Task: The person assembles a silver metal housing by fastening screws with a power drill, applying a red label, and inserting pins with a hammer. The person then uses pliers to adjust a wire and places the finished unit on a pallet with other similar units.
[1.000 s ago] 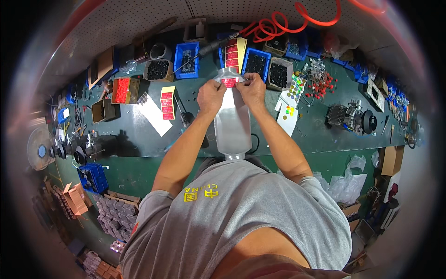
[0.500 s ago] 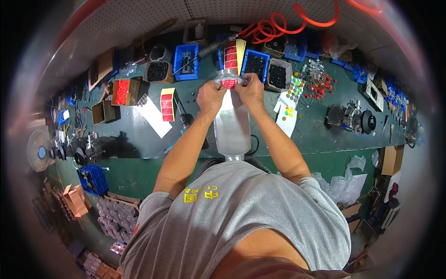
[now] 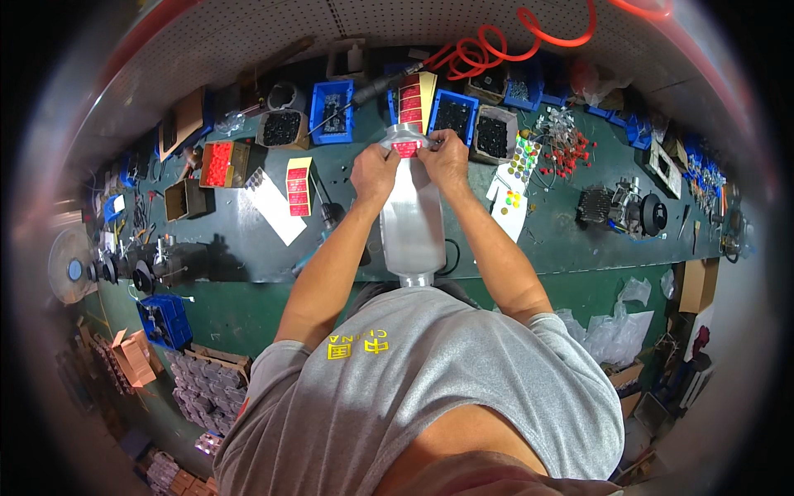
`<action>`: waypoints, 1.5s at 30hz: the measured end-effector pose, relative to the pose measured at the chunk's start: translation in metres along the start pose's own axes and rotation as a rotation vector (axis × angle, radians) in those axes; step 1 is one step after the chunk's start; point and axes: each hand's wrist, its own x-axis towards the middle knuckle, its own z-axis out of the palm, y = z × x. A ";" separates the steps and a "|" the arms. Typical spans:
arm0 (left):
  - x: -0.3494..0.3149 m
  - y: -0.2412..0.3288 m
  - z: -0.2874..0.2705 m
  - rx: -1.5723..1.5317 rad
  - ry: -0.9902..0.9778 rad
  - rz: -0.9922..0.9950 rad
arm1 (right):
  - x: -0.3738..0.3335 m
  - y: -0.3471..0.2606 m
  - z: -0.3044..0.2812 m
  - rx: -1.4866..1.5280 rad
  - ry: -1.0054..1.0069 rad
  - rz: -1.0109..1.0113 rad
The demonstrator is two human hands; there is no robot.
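Evidently, the left hand (image 3: 375,172) and right hand (image 3: 447,162) pinched a red label (image 3: 406,149) by its ends. It lay over a metal can (image 3: 413,219).

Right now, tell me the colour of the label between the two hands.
The label is red with pale print; the head view shows it.

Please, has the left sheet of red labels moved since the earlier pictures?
No, the left sheet of red labels keeps its place, to the right of the box of red parts; no shift shows.
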 end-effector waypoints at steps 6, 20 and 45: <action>0.002 -0.002 0.002 0.027 -0.005 0.004 | 0.003 0.001 0.002 -0.036 -0.002 -0.012; 0.008 -0.016 0.003 -0.031 0.176 0.065 | -0.018 0.068 -0.013 0.477 0.108 0.012; 0.016 -0.006 0.012 0.142 0.092 0.053 | -0.029 0.120 -0.045 0.433 -0.007 0.037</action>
